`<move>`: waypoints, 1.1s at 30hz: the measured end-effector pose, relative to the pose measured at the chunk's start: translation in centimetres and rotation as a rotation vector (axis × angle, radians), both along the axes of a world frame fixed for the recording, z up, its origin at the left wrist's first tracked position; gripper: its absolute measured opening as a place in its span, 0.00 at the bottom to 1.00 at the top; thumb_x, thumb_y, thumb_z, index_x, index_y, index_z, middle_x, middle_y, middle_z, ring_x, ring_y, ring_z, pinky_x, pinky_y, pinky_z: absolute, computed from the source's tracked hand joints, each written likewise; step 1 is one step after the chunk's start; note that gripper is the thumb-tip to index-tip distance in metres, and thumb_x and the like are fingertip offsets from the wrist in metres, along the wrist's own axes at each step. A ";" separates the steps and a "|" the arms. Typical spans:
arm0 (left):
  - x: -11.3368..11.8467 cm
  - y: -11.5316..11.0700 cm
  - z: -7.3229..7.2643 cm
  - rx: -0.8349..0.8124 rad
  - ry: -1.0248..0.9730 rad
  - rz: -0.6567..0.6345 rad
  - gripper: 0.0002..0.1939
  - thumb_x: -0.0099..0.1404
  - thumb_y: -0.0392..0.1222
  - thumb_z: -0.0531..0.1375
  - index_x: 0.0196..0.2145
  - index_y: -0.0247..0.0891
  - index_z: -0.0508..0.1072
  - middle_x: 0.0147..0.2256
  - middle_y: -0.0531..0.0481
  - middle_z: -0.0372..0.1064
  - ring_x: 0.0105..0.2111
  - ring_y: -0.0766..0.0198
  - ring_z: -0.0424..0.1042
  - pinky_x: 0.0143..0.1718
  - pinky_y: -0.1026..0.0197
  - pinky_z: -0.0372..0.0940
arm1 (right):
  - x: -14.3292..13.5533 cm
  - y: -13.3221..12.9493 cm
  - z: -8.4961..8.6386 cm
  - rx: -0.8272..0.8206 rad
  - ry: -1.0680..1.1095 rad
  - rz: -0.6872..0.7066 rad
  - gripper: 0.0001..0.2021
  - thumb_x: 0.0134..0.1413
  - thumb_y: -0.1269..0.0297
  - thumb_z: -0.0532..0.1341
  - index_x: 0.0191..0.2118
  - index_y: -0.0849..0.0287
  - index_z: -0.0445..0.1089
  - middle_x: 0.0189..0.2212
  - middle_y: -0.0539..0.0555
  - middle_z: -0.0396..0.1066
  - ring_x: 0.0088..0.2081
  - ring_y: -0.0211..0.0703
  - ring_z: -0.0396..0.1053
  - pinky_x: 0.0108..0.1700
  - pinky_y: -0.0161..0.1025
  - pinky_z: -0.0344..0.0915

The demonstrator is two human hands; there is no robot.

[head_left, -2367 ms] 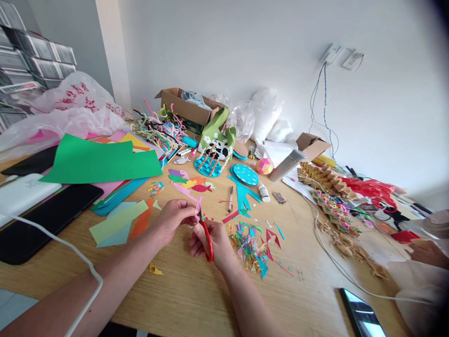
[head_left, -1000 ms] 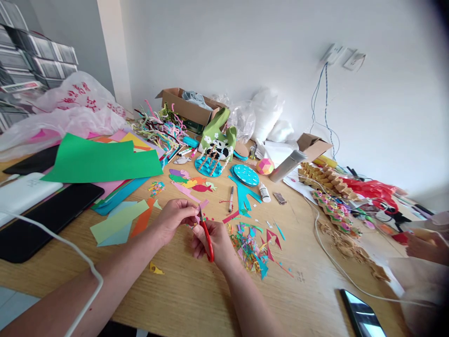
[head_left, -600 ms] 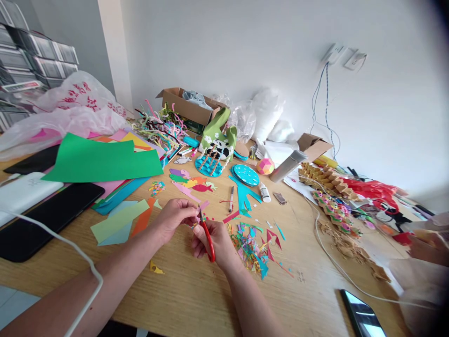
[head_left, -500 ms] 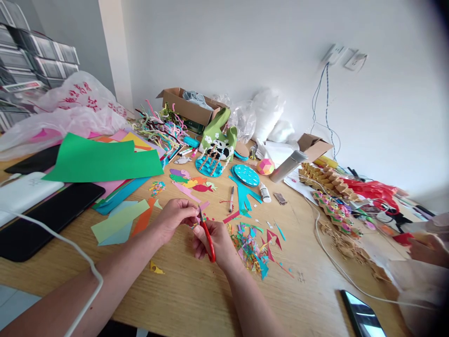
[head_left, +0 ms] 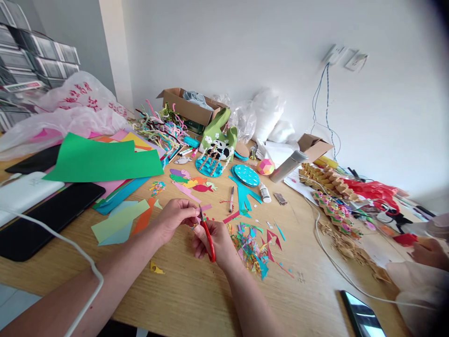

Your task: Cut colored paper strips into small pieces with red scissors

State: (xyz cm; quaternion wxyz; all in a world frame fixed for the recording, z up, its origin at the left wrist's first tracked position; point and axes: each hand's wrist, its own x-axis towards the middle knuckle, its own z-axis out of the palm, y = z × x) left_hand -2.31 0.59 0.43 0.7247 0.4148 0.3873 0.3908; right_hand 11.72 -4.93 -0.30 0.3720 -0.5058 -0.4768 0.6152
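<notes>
Relative to the earliest frame, the pink paper [head_left: 206, 207] has swung from near upright to nearly level, its free end now projecting right, past the blades. My left hand [head_left: 177, 217] pinches it between thumb and fingers; my right hand [head_left: 216, 239], just beside, is closed around the red-handled scissors [head_left: 209, 235]. The pink paper lies at the blades, ahead of my fingertips. Expect it to be light, limp and easily creased or torn; grip by the edge, close to the blades. The scissors should be rigid; hold by the loops. Count: scissors, one; pen [head_left: 231, 199], one; white bottle [head_left: 265, 193], one; faceted ball [head_left: 265, 166], one. Coloured paper fish [head_left: 191, 181] overlap: exact number not determinable.
</notes>
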 end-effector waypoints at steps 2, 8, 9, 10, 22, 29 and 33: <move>0.0 0.0 0.0 -0.002 -0.002 -0.001 0.07 0.46 0.40 0.64 0.23 0.33 0.73 0.22 0.50 0.71 0.23 0.68 0.67 0.28 0.64 0.61 | 0.0 0.0 0.1 -0.004 -0.008 -0.001 0.25 0.38 0.43 0.67 0.24 0.63 0.63 0.14 0.50 0.68 0.12 0.34 0.65 0.14 0.27 0.61; 0.0 0.1 0.4 0.018 0.011 0.012 0.05 0.46 0.39 0.63 0.21 0.34 0.72 0.22 0.50 0.71 0.24 0.66 0.67 0.28 0.63 0.61 | -0.1 0.0 0.2 -0.023 -0.030 -0.003 0.26 0.36 0.41 0.67 0.24 0.63 0.62 0.14 0.50 0.68 0.11 0.34 0.64 0.13 0.28 0.61; 0.0 0.1 0.4 0.027 0.013 0.009 0.05 0.46 0.39 0.63 0.20 0.34 0.72 0.22 0.49 0.71 0.25 0.65 0.68 0.28 0.63 0.61 | -0.1 0.0 0.2 -0.021 -0.033 -0.002 0.26 0.36 0.41 0.66 0.24 0.63 0.62 0.14 0.50 0.68 0.12 0.34 0.64 0.13 0.28 0.61; 0.0 0.1 0.5 0.035 0.015 0.010 0.05 0.46 0.39 0.63 0.20 0.34 0.72 0.23 0.49 0.71 0.27 0.64 0.68 0.29 0.63 0.61 | -0.1 0.0 0.2 -0.021 -0.035 -0.002 0.26 0.36 0.41 0.66 0.24 0.63 0.62 0.14 0.50 0.68 0.12 0.34 0.65 0.13 0.28 0.61; 0.1 0.1 0.5 0.091 0.087 0.022 0.05 0.46 0.39 0.62 0.20 0.34 0.72 0.29 0.46 0.73 0.31 0.60 0.70 0.28 0.61 0.62 | 0.1 -0.1 0.4 -0.005 -0.052 0.015 0.26 0.39 0.40 0.65 0.23 0.63 0.62 0.15 0.52 0.69 0.12 0.34 0.65 0.14 0.28 0.61; 0.1 0.1 0.3 0.080 0.066 0.028 0.06 0.46 0.39 0.63 0.21 0.33 0.73 0.31 0.45 0.74 0.28 0.64 0.68 0.28 0.63 0.62 | 0.1 -0.1 0.3 -0.020 -0.033 0.024 0.26 0.39 0.40 0.65 0.24 0.63 0.62 0.14 0.51 0.68 0.11 0.35 0.64 0.13 0.29 0.60; 0.1 0.1 0.3 0.057 0.066 0.023 0.06 0.45 0.40 0.64 0.21 0.34 0.73 0.29 0.46 0.73 0.27 0.65 0.67 0.27 0.63 0.61 | 0.1 -0.1 0.2 -0.006 -0.041 0.030 0.27 0.39 0.39 0.64 0.24 0.64 0.63 0.16 0.52 0.70 0.12 0.35 0.65 0.15 0.29 0.62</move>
